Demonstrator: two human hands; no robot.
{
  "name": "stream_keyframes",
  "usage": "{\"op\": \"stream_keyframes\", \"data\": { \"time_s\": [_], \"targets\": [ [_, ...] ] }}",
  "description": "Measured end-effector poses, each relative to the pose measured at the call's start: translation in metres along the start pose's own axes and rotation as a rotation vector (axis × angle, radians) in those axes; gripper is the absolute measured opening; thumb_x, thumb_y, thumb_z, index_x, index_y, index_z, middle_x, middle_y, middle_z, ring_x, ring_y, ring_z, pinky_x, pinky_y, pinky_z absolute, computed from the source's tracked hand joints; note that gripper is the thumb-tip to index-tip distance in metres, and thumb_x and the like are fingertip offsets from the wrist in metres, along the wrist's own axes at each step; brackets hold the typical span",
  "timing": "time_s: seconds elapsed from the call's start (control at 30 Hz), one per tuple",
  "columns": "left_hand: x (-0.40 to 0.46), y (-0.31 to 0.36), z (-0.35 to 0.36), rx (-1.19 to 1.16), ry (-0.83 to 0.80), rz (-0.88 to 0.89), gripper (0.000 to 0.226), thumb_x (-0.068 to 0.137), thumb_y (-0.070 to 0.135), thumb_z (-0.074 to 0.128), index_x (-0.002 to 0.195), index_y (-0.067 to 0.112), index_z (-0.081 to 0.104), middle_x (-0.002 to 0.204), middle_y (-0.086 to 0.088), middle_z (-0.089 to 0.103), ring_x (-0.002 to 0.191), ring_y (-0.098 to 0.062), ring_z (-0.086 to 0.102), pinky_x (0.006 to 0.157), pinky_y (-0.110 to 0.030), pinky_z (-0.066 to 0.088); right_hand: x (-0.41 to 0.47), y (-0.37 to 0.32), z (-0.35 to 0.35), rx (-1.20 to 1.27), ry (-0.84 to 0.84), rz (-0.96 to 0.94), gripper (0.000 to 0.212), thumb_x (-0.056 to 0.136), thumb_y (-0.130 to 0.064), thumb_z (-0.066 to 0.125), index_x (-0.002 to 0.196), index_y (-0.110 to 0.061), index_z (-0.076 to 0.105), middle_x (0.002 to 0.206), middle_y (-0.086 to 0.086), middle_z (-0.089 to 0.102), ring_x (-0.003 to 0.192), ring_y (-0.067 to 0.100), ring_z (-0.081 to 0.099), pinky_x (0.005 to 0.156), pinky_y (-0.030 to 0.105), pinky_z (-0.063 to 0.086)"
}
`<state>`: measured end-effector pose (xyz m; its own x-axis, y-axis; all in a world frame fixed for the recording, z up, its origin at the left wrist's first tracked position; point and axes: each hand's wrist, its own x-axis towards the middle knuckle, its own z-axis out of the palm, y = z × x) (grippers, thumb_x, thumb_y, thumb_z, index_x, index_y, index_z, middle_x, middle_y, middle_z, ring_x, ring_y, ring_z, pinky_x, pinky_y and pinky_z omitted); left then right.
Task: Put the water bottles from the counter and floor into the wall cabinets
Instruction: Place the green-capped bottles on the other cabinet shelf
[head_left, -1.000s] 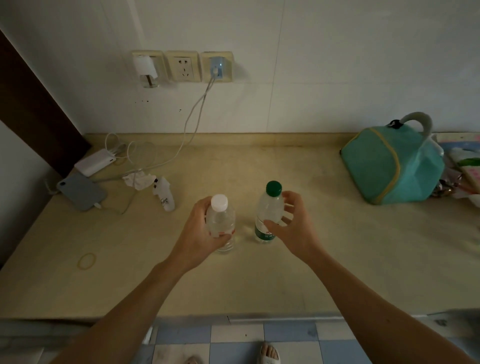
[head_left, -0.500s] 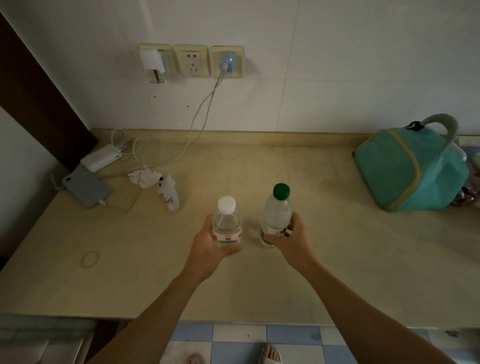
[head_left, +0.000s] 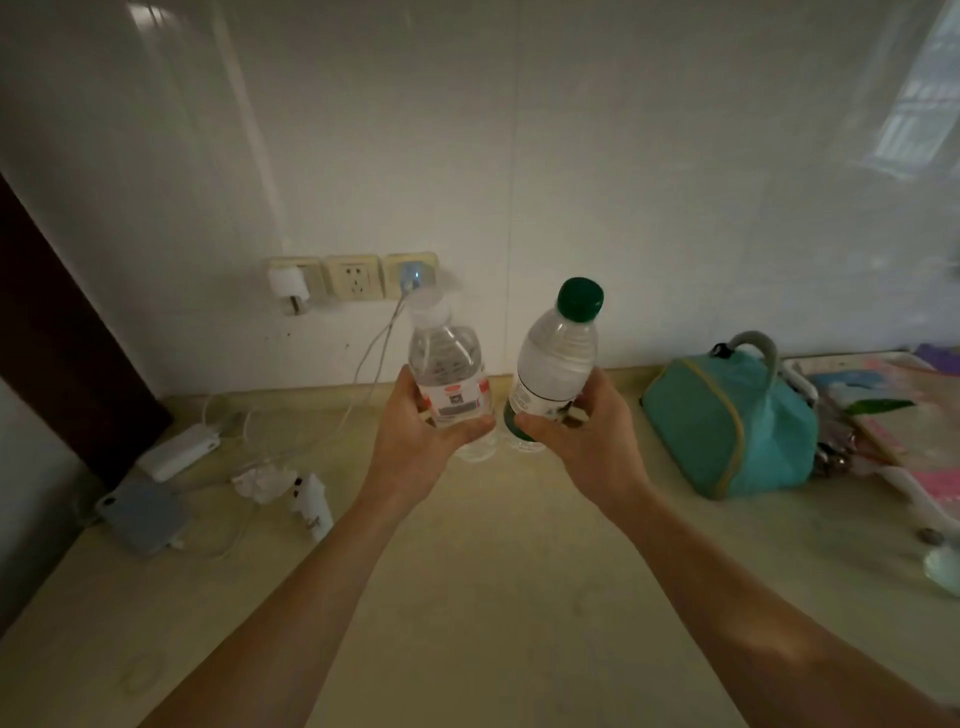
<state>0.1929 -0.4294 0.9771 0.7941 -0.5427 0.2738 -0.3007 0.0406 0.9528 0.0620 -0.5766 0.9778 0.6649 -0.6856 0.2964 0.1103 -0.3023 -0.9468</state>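
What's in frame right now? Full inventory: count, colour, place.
clear plastic bottle with white cap: 1, held up in left hand
clear plastic bottle with green cap: 1, tilted, held in right hand
teal fabric bag: 1, counter right
beige counter: 1, below the hands
wall sockets: 3, cream, wall behind
white power bank: 1, counter left
grey phone: 1, counter left
left hand: grips white-cap bottle
right hand: grips green-cap bottle
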Motion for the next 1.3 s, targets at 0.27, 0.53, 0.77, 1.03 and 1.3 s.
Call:
{"op": "stream_keyframes", "data": {
  "time_s": [0.27, 0.53, 0.77, 1.03, 1.3],
  "targets": [
    [0.067, 0.181, -0.010, -0.032, 0.037, 0.372, 0.063, 0.065, 0.023, 0.092, 0.119, 0.032, 0.060, 0.105, 0.019, 0.073, 0.097, -0.003, 0.069, 0.077, -0.019, 0.055, 0.061, -0.165, -0.045, 0.043, 0.092, -0.340, 0.057, 0.071, -0.028, 0.087, 0.120, -0.032, 0.058, 0.105, -0.021, 0.070, 0.099, -0.003, 0.066, 0.073, 0.011, 0.054],
    [0.094, 0.345, 0.006, -0.122, 0.019, 0.641, 0.061, 0.057, 0.043, 0.089, 0.111, 0.042, 0.061, 0.103, 0.029, 0.071, 0.091, 0.008, 0.068, 0.069, -0.008, 0.053, 0.102, -0.303, -0.100, 0.066, 0.201, -0.615, 0.046, 0.075, -0.035, 0.084, 0.115, -0.037, 0.061, 0.106, -0.025, 0.071, 0.097, -0.004, 0.067, 0.073, 0.014, 0.056],
    [0.141, 0.426, 0.045, -0.069, -0.016, 0.528, 0.047, 0.068, 0.037, 0.090, 0.108, 0.035, 0.064, 0.099, 0.017, 0.071, 0.090, -0.003, 0.067, 0.078, -0.025, 0.054, 0.157, -0.365, -0.153, 0.056, 0.215, -0.573, 0.028, 0.081, -0.034, 0.081, 0.103, -0.036, 0.062, 0.088, -0.022, 0.073, 0.082, -0.003, 0.070, 0.058, 0.012, 0.052],
    [0.196, 0.425, 0.083, 0.074, 0.031, 0.391, 0.056, 0.073, 0.032, 0.087, 0.122, 0.021, 0.061, 0.114, 0.003, 0.067, 0.101, -0.016, 0.064, 0.092, -0.036, 0.051, 0.221, -0.359, -0.191, -0.062, 0.155, -0.413, 0.023, 0.083, -0.028, 0.080, 0.095, -0.030, 0.060, 0.090, -0.011, 0.067, 0.083, 0.003, 0.064, 0.058, 0.014, 0.046],
    [0.226, 0.408, 0.106, 0.116, 0.016, 0.453, 0.042, 0.092, 0.025, 0.071, 0.132, 0.026, 0.056, 0.123, 0.005, 0.064, 0.105, -0.011, 0.059, 0.092, -0.026, 0.043, 0.260, -0.348, -0.197, -0.148, 0.105, -0.459, 0.025, 0.085, -0.023, 0.079, 0.092, -0.033, 0.057, 0.083, -0.017, 0.061, 0.067, -0.008, 0.058, 0.046, 0.004, 0.042]
  ]
}}
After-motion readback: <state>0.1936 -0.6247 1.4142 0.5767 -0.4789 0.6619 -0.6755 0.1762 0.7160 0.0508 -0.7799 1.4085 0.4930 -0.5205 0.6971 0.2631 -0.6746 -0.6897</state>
